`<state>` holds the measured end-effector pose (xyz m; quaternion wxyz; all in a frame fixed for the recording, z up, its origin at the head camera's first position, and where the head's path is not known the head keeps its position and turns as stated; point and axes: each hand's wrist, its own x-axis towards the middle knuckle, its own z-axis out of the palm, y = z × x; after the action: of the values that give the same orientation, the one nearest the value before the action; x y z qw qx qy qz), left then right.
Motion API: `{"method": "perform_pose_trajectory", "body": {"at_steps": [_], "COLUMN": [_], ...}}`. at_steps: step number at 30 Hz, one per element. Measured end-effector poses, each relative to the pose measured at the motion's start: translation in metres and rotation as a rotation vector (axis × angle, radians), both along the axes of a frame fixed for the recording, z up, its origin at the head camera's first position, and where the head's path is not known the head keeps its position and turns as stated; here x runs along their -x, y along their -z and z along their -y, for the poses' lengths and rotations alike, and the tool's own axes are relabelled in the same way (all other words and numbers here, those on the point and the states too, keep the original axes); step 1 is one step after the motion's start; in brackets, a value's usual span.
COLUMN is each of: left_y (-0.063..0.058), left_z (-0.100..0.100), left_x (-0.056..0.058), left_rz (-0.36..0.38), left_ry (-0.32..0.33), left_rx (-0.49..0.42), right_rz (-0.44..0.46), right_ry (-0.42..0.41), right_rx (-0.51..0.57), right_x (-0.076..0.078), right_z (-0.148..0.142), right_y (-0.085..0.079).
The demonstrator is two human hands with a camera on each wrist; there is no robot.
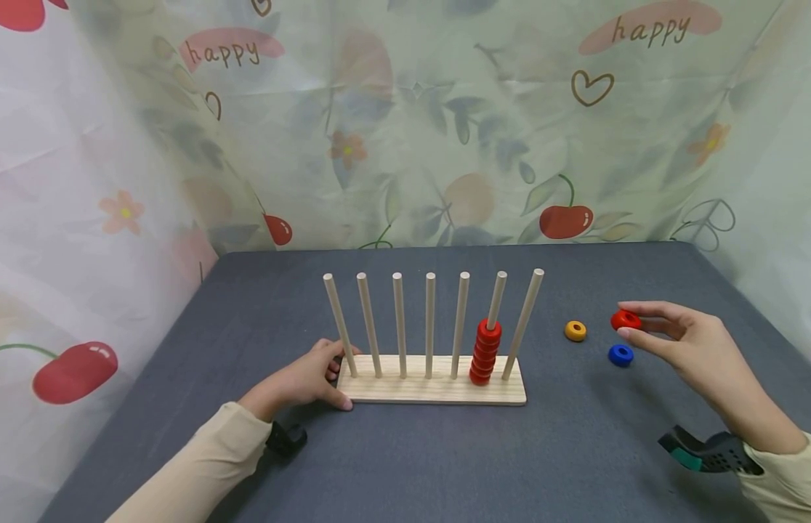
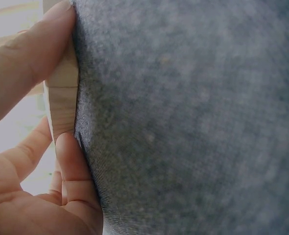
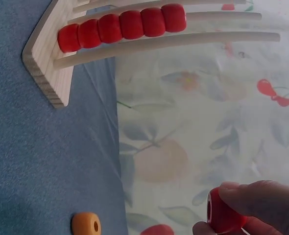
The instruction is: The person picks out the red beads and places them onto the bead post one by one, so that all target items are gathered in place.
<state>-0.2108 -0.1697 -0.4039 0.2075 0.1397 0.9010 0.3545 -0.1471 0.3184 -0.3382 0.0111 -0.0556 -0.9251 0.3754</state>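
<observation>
A wooden base with several upright pegs, a peg stand (image 1: pixel 432 388), sits mid-table. Red beads (image 1: pixel 485 352) are stacked on its second peg from the right; the right wrist view shows the same red stack (image 3: pixel 131 24) sideways. At the stand's left end my left hand (image 1: pixel 314 374) grips the base, thumb at the front edge and fingers behind; the wooden end (image 2: pixel 63 105) shows between them in the left wrist view. To the right of the stand, my right hand (image 1: pixel 687 334) pinches a single red bead (image 3: pixel 224 211) between thumb and fingers, raised over the table.
On the table right of the stand lie a yellow bead (image 1: pixel 575 331) and a blue bead (image 1: pixel 620 355), the blue one just below my right hand. A dark grey cloth (image 1: pixel 432 457) covers the table. Patterned curtains (image 1: pixel 418 123) hang behind and at both sides.
</observation>
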Motion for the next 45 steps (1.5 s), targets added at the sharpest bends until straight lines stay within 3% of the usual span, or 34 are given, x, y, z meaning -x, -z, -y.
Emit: {"method": "perform_pose_trajectory", "body": {"at_steps": [14,32,45], "left_y": [-0.001,-0.001,0.0], "left_z": [-0.001,-0.001,0.0], "left_x": [-0.001,-0.002,-0.001], "left_rz": [-0.001,0.006,0.004], "left_ry": [-0.005,0.003,-0.006], "left_rx": [0.002,-0.024,-0.027], "right_rz": [-0.048,-0.124,-0.126], "right_ry": [-0.017,-0.058,-0.052], "right_rx": [0.063,0.069,0.06], "right_x": [-0.001,-0.003,-0.006], "right_z": [0.009,0.022,0.035], "right_y": [-0.014,-0.029,-0.04]}}
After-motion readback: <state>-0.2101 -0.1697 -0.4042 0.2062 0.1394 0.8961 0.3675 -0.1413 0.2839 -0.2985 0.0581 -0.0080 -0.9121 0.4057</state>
